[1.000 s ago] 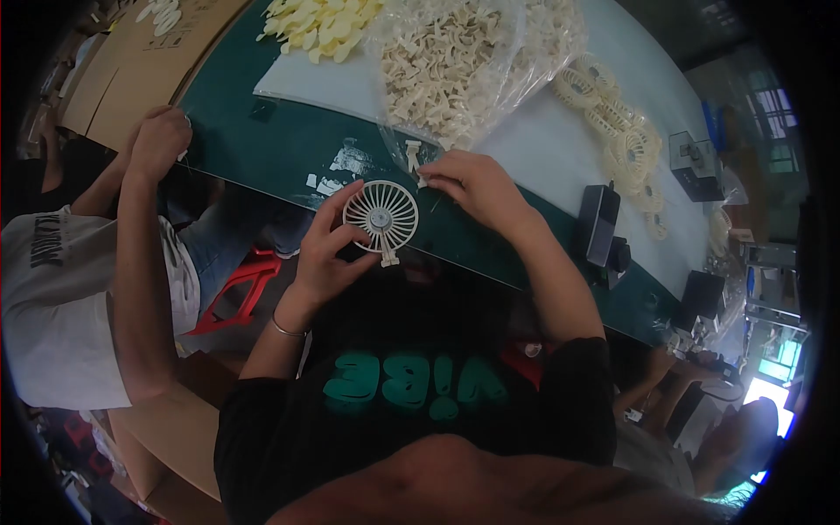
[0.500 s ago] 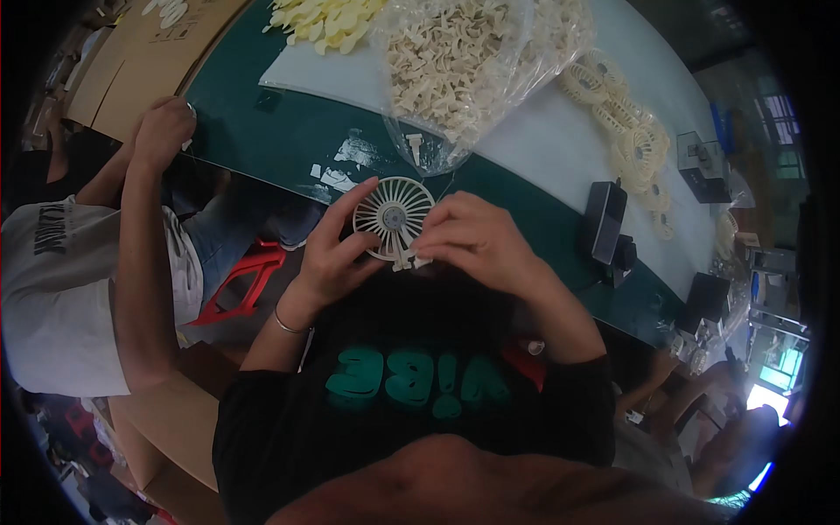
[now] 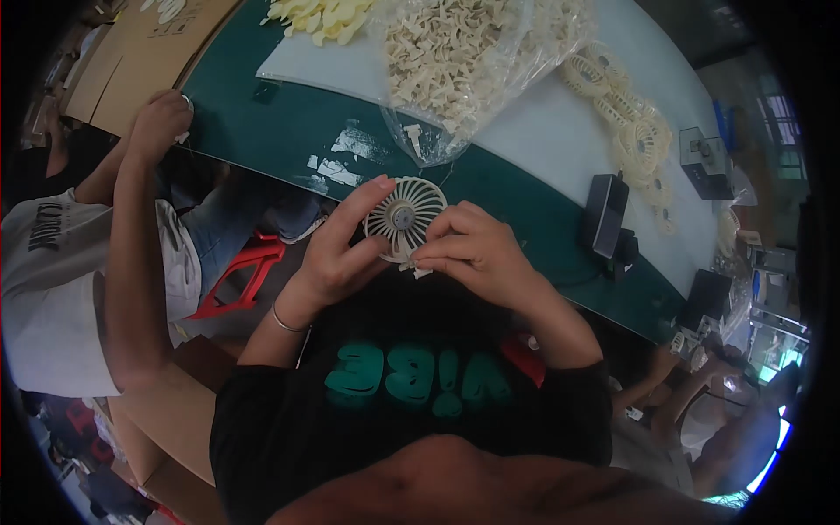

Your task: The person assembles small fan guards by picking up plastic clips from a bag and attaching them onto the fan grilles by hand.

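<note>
A round cream fan grille [image 3: 427, 198] with radial slats and a grey centre is held in front of my chest, at the table's edge. My left hand [image 3: 337, 249] grips its left rim between thumb and fingers. At the grille's lower end, the fingertips of my right hand [image 3: 477, 249] pinch a small cream plastic piece [image 3: 420, 272], partly covered by the fingers. Whether that piece is joined to the grille I cannot tell. Beyond my hands, a clear plastic bag [image 3: 437, 150] holds many small cream parts [image 3: 446, 66].
Yellow blade-like parts [image 3: 325, 19] lie at the back of the green table [image 3: 262, 114]. More cream grilles [image 3: 639, 140] are on the right, near a black box-shaped device [image 3: 604, 210]. On the left, a co-worker's hand [image 3: 164, 122] rests by a cardboard box [image 3: 131, 61].
The grille has shifted slightly to the right and turned a little in my hands. My right fingertips remain pinched at its lower end.
</note>
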{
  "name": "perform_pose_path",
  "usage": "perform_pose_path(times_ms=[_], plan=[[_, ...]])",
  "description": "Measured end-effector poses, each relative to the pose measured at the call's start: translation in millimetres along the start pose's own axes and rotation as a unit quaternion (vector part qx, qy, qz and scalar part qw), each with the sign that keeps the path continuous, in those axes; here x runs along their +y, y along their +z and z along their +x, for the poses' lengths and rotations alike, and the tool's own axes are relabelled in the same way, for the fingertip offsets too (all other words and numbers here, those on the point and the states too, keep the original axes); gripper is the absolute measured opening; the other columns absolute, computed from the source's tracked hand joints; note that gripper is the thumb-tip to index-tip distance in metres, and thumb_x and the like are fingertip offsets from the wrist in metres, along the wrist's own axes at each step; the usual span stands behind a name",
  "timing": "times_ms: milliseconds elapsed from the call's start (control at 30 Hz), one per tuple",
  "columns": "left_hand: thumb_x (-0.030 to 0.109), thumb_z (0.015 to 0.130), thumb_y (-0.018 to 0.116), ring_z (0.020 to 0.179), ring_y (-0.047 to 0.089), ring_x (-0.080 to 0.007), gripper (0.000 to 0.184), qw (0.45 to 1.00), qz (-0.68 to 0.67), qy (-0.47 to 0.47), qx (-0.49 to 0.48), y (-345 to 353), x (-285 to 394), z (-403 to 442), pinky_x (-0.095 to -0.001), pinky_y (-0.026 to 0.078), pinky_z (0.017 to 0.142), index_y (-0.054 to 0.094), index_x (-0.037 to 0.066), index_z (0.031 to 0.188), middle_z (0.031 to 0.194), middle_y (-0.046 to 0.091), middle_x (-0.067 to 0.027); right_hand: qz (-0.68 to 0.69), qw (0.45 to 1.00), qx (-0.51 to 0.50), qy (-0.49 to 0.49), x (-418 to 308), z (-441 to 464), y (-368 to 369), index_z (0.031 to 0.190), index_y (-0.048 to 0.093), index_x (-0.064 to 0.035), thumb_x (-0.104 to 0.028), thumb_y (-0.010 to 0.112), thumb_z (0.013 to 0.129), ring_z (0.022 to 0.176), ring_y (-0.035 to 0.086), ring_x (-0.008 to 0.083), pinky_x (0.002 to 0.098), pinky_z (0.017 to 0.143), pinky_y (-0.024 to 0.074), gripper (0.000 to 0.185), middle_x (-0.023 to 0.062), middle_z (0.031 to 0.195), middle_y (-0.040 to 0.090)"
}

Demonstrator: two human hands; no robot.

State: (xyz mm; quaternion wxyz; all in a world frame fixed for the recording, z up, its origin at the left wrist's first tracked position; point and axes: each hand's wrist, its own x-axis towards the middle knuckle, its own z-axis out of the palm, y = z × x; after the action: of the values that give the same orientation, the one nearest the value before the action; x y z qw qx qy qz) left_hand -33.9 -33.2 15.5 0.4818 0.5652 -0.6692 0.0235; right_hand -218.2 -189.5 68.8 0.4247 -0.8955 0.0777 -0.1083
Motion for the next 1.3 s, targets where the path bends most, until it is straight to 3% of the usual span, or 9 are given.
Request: perform_pose_path(times_ms=[333, 567, 767, 967, 1033, 1067, 1133, 1233, 1300], plan=[[0.006, 0.072, 0.086, 0.129, 0.057, -0.0512, 0.032, 1.000, -0.008, 0.021, -0.007, 1, 4, -1, -0.0513, 0.055, 0.103, 0.056, 0.001, 0.085, 0.143, 0.053, -0.0284, -0.026, 0.999, -0.014, 0.044, -8, -1, 5, 0.096, 0.080, -0.0141, -0.020, 0.078, 0.088, 0.090, 0.062, 0.0203, 0.0338, 0.075, 0.0515, 0.010, -0.0010, 0.096, 0.066], [0.004, 0.071, 0.087, 0.130, 0.056, -0.0514, 0.035, 0.999, -0.038, 0.026, 0.027, 7, 2, -4, -0.0524, 0.055, 0.104, 0.056, 0.001, 0.086, 0.144, 0.052, -0.0297, -0.048, 0.997, 0.057, -0.007, -8, -2, 17, 0.093, 0.080, -0.0148, -0.018, 0.079, 0.085, 0.086, 0.062, 0.0195, 0.0325, 0.070, 0.0516, 0.009, -0.0026, 0.094, 0.068], [0.004, 0.071, 0.090, 0.134, 0.055, -0.0479, 0.036, 0.992, -0.103, -0.044, 0.052, 5, 5, -5, -0.0461, 0.054, 0.104, 0.056, 0.002, 0.085, 0.148, 0.048, -0.0317, -0.113, 0.981, 0.129, -0.092, -6, -4, 29, 0.094, 0.080, -0.0173, -0.018, 0.082, 0.081, 0.077, 0.061, 0.0182, 0.0291, 0.062, 0.0507, 0.013, -0.0047, 0.093, 0.071], [-0.002, 0.070, 0.086, 0.133, 0.059, -0.0366, 0.032, 0.981, -0.118, -0.152, -0.011, 6, 0, -4, -0.0376, 0.054, 0.102, 0.058, 0.004, 0.084, 0.154, 0.047, -0.0240, -0.098, 0.976, 0.149, -0.123, 19, -2, 35, 0.100, 0.080, -0.0181, -0.017, 0.084, 0.079, 0.075, 0.062, 0.0173, 0.0276, 0.061, 0.0507, 0.021, -0.0037, 0.097, 0.074], [-0.005, 0.071, 0.082, 0.134, 0.059, -0.0295, 0.029, 0.942, -0.235, -0.239, -0.013, 9, -1, -7, -0.0338, 0.054, 0.101, 0.058, 0.004, 0.084, 0.153, 0.048, -0.0192, -0.091, 0.976, 0.152, -0.125, 22, -3, 32, 0.102, 0.080, -0.0184, -0.018, 0.084, 0.078, 0.075, 0.062, 0.0172, 0.0273, 0.061, 0.0509, 0.024, -0.0035, 0.098, 0.075], [-0.005, 0.071, 0.082, 0.134, 0.059, -0.0295, 0.029, 0.942, -0.236, -0.240, -0.013, 9, 1, -6, -0.0338, 0.054, 0.101, 0.058, 0.004, 0.084, 0.153, 0.048, -0.0192, -0.106, 0.972, 0.142, -0.154, 18, -2, 29, 0.105, 0.079, -0.0183, -0.018, 0.085, 0.078, 0.075, 0.063, 0.0171, 0.0273, 0.061, 0.0512, 0.027, -0.0032, 0.097, 0.075], [-0.005, 0.073, 0.082, 0.133, 0.059, -0.0249, 0.028, 0.882, -0.341, -0.326, 0.002, 6, 8, 0, -0.0322, 0.054, 0.101, 0.058, 0.004, 0.085, 0.152, 0.049, -0.0179, -0.122, 0.966, 0.132, -0.186, 11, 0, 22, 0.107, 0.079, -0.0181, -0.019, 0.086, 0.078, 0.076, 0.064, 0.0170, 0.0274, 0.061, 0.0516, 0.030, -0.0029, 0.097, 0.075], [-0.007, 0.071, 0.081, 0.134, 0.056, -0.0261, 0.031, 0.843, -0.374, -0.384, -0.039, 1, 13, 3, -0.0393, 0.049, 0.108, 0.056, 0.004, 0.085, 0.155, 0.045, -0.0201, -0.139, 0.963, 0.125, -0.196, 8, 0, 19, 0.109, 0.078, -0.0169, -0.018, 0.087, 0.077, 0.075, 0.064, 0.0170, 0.0274, 0.061, 0.0520, 0.034, -0.0025, 0.097, 0.075], [-0.008, 0.071, 0.081, 0.132, 0.057, -0.0252, 0.031, 0.835, -0.387, -0.389, -0.036, 3, 12, 3, -0.0392, 0.051, 0.107, 0.057, 0.004, 0.086, 0.155, 0.046, -0.0200, -0.114, 0.956, 0.142, -0.229, 18, 1, 22, 0.107, 0.077, -0.0156, -0.015, 0.087, 0.076, 0.072, 0.064, 0.0169, 0.0272, 0.059, 0.0520, 0.032, -0.0017, 0.096, 0.074]])
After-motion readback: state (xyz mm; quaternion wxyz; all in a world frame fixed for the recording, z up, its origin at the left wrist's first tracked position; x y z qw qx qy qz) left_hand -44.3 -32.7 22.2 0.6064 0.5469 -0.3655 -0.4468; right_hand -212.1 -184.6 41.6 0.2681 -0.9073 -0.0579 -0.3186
